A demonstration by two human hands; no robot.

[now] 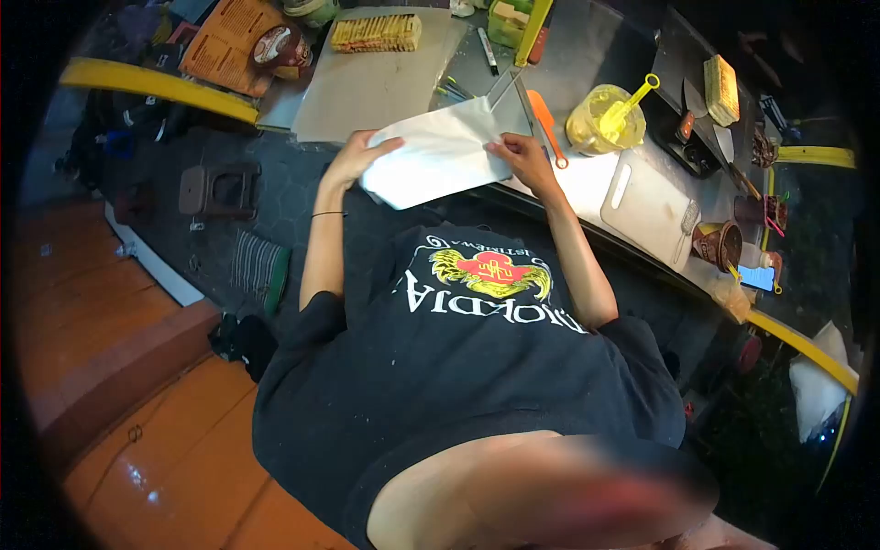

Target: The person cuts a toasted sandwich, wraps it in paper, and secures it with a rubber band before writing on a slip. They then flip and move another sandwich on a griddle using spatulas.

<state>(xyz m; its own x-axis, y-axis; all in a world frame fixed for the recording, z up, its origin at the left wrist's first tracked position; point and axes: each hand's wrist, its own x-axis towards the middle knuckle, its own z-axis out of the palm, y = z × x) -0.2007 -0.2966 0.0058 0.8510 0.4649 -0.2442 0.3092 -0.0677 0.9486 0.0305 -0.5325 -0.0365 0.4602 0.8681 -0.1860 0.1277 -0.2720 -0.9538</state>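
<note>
A white paper sheet or bag [431, 154] is held up at the near edge of the worktop. My left hand [356, 159] grips its left side, thumb on top and fingers partly hidden. At its right side, my right hand [526, 163] pinches the paper's edge. Metal tongs [502, 89] lie just beyond the paper. Stacked toast slices [377, 34] rest on a pale board [362, 87] behind my left hand. Right of my right hand are an orange spatula [543, 121] and a tub of yellow spread [587, 126] with a yellow spoon in it.
A white cutting board [648, 209] lies at the right, beside a whisk [686, 229] and a brown cup [716, 244]. More toast [721, 90] sits by a black tray [697, 151]. Yellow frame bars [165, 86] flank the worktop; a stool [220, 191] stands at the left.
</note>
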